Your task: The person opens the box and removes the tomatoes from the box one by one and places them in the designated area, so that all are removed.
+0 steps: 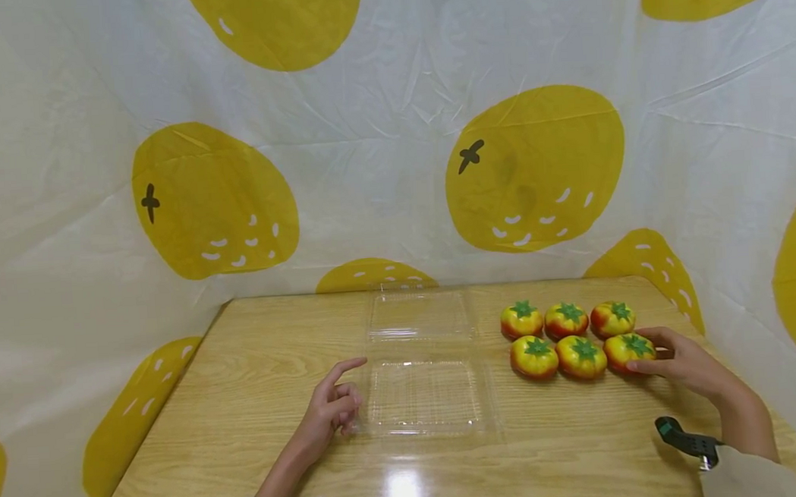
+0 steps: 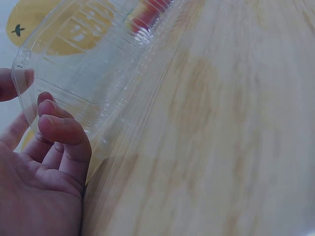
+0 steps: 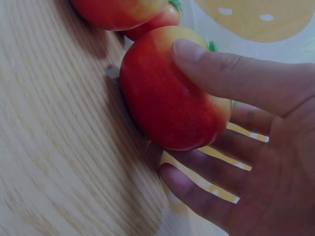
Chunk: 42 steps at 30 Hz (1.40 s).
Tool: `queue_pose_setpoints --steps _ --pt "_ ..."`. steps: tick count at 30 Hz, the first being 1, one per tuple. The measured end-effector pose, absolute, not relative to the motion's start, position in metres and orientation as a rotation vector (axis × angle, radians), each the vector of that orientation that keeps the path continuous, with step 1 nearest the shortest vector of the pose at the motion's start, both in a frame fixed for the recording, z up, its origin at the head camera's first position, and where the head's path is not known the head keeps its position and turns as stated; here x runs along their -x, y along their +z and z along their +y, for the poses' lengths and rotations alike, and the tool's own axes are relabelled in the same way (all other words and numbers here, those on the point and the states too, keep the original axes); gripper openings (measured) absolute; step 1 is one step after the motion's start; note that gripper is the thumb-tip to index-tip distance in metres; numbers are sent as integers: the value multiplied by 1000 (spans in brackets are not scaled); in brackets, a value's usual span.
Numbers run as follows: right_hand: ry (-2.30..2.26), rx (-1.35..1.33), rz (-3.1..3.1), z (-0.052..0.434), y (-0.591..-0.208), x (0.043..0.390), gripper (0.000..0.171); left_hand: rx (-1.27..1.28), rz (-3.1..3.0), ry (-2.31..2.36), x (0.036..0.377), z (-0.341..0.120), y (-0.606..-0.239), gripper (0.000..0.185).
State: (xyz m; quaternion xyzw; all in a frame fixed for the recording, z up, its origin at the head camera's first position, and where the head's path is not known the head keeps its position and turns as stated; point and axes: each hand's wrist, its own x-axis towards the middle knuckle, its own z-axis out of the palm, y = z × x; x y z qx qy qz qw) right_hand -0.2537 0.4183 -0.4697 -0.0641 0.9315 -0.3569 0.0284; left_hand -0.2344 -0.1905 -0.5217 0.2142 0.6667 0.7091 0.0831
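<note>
Right hand (image 1: 678, 360) cupped round the nearest tomato (image 1: 628, 349), thumb (image 3: 221, 73) on top and fingers (image 3: 206, 172) spread beneath and behind, at the right end of the front row of six tomatoes on the wooden surface (image 1: 259, 439). Looks like a toy fruit: smooth, glossy skin, probably light and a bit slippery, so best taken round the widest part with thumb opposite fingers, as now. Neighbouring tomato (image 1: 582, 356) touching on its left, so little room there.

Left hand (image 1: 333, 412) beside the clear plastic box (image 1: 424, 395), index finger stretched out, other fingers (image 2: 59, 128) loosely curled against the box's left edge, thumb at its rim; pinching it or merely touching, cannot tell. Box thin, flimsy, likely to flex and slide; steady at the rim. Lying open, lid (image 1: 419, 315) folded back, nothing in either half.
</note>
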Motion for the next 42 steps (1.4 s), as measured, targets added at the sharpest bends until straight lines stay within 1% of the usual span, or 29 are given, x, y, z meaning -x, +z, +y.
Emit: queue_pose_setpoints --steps 9,18,42 --pt "-1069 147 2834 418 -468 253 80 -650 1966 2120 233 -191 -521 67" --pt "-1074 190 2860 419 -466 254 73 -657 1970 2121 234 -191 -520 67" --pt "-1072 205 2835 423 -469 255 74 -621 1977 2112 233 -190 -520 68"
